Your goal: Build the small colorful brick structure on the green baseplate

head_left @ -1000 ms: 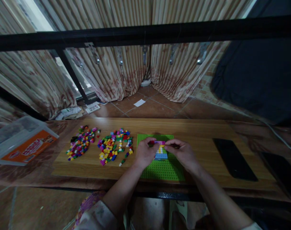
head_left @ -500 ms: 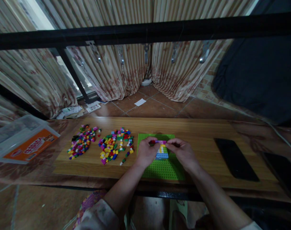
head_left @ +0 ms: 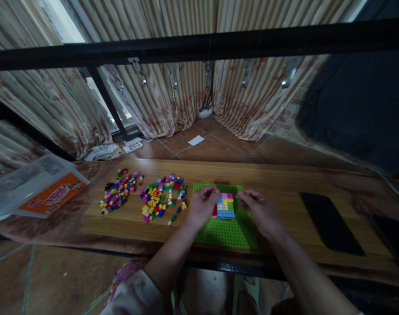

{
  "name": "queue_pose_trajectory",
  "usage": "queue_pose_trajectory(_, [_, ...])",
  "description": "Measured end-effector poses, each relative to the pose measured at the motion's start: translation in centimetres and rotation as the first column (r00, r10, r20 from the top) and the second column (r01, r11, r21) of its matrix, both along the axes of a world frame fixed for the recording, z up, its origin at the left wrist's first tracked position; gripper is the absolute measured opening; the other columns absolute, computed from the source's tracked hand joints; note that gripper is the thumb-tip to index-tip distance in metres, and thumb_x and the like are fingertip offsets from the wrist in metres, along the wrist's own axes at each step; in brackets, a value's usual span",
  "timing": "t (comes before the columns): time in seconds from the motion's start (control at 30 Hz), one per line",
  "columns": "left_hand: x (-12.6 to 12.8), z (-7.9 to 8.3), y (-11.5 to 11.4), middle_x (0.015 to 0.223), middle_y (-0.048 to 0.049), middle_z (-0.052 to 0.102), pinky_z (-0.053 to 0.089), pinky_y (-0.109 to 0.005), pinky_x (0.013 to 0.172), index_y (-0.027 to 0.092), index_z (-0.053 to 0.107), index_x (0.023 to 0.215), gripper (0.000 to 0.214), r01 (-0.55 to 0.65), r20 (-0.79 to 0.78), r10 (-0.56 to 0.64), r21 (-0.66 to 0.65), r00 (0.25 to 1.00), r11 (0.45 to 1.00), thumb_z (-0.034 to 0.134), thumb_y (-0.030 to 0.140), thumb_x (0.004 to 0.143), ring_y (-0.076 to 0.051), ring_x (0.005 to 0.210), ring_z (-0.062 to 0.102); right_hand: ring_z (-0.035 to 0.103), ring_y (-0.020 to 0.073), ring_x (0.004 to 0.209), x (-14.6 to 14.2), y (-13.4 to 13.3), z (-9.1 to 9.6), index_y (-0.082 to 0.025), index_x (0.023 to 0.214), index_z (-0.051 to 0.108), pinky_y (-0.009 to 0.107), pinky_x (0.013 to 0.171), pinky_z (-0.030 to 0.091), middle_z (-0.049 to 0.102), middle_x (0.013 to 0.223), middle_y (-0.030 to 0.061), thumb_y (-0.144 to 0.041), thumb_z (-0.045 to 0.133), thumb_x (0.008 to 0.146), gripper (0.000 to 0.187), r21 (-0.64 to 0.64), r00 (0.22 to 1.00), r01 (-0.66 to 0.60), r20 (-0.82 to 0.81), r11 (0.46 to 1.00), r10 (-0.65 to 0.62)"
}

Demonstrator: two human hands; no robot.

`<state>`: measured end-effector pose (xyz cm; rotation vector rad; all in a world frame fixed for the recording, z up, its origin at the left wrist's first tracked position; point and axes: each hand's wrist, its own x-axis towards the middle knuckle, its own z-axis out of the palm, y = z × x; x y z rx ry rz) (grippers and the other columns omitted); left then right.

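On the wooden board lies a green baseplate [head_left: 225, 234] carrying a low build of toy bricks [head_left: 225, 212], with blue along its near edge, white and yellow in the middle, pink at the far side and some red at the left. My left hand [head_left: 201, 208] is at the build's left side, fingers curled with thumb and forefinger pinched, partly covering the bricks. To the right, my right hand [head_left: 260, 210] hovers over the plate's edge, apart from the build, its fingertips pinched together. Whether either pinch contains a small brick is too small to make out.
Two piles of loose bricks, a left pile [head_left: 120, 192] and a nearer pile [head_left: 161, 199], lie left of the baseplate. A clear plastic box [head_left: 51, 188] with an orange label stands at far left. A black phone-like slab [head_left: 330, 223] lies right; a black bar [head_left: 199, 48] crosses beyond.
Both hands have drawn apart from the pink bricks at the build's far side, uncovering more of its top. My right hand has moved right, off the build. The view has shifted slightly.
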<state>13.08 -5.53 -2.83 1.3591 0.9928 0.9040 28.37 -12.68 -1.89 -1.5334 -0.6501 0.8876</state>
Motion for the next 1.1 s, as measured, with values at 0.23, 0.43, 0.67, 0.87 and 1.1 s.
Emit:
queue_pose_trajectory(0.23, [-1.1, 0.5, 0.5, 0.084, -0.004, 0.072, 0.051, -0.025, 0.074, 0.015, 0.069, 0.089, 0.016, -0.046, -0.028, 0.048, 0.079, 0.998, 0.996, 0.057, 0.024, 0.083, -0.015, 0.079, 0.066, 0.054, 0.0148, 0.063, 0.6, -0.2, 0.7, -0.021, 0.065, 0.069, 0.028, 0.061, 0.045, 0.066, 0.07, 0.0016, -0.049, 0.075, 0.059, 0.029, -0.023, 0.998, 0.053, 0.024, 0.998, -0.053])
queue_pose_trajectory(0.43, [-1.4, 0.5, -0.1, 0.087, -0.0051, 0.073, 0.053, -0.026, 0.074, 0.017, 0.069, 0.095, 0.019, -0.051, -0.204, 0.084, 0.161, 0.975, 0.986, 0.054, 0.02, 0.083, -0.017, 0.08, 0.067, 0.058, 0.0197, 0.07, 0.7, -0.5, 0.4, -0.021, 0.072, 0.07, 0.033, 0.067, 0.047, 0.069, 0.075, 0.0057, -0.05, 0.07, 0.064, 0.03, -0.092, 0.985, 0.056, 0.171, 0.994, -0.039])
queue_pose_trajectory(0.67, [-4.0, 1.8, 1.5, 0.086, -0.004, 0.073, 0.052, -0.025, 0.073, 0.018, 0.071, 0.094, 0.021, -0.082, -0.374, 0.171, 0.243, 0.912, 0.966, 0.052, 0.019, 0.083, -0.016, 0.079, 0.067, 0.064, 0.0257, 0.074, 0.4, -0.5, 0.8, -0.023, 0.073, 0.07, 0.039, 0.068, 0.05, 0.072, 0.079, 0.0076, -0.05, 0.067, 0.063, 0.028, -0.129, 0.966, 0.05, 0.257, 0.99, -0.015])
queue_pose_trajectory(0.87, [-8.3, 3.0, 3.6, 0.085, -0.005, 0.073, 0.049, -0.024, 0.072, 0.018, 0.073, 0.092, 0.025, -0.072, -0.61, 0.261, 0.316, 0.748, 0.946, 0.05, 0.017, 0.083, -0.016, 0.078, 0.066, 0.066, 0.0298, 0.079, 0.2, -0.4, 0.9, -0.024, 0.072, 0.071, 0.042, 0.07, 0.05, 0.074, 0.084, 0.0118, -0.047, 0.067, 0.065, 0.024, -0.149, 0.958, 0.046, 0.286, 0.988, -0.002])
queue_pose_trajectory(1.1, [-15.7, 4.3, 5.9, 0.085, -0.0072, 0.074, 0.048, -0.025, 0.073, 0.019, 0.074, 0.088, 0.026, -0.047, -0.863, 0.236, 0.241, 0.447, 0.969, 0.053, 0.012, 0.075, -0.018, 0.081, 0.066, 0.065, 0.0305, 0.084, 0.1, -0.3, 1.0, -0.022, 0.075, 0.071, 0.043, 0.075, 0.049, 0.074, 0.084, 0.0101, -0.054, 0.066, 0.063, 0.035, -0.179, 0.944, -0.009, 0.322, 0.984, 0.067])
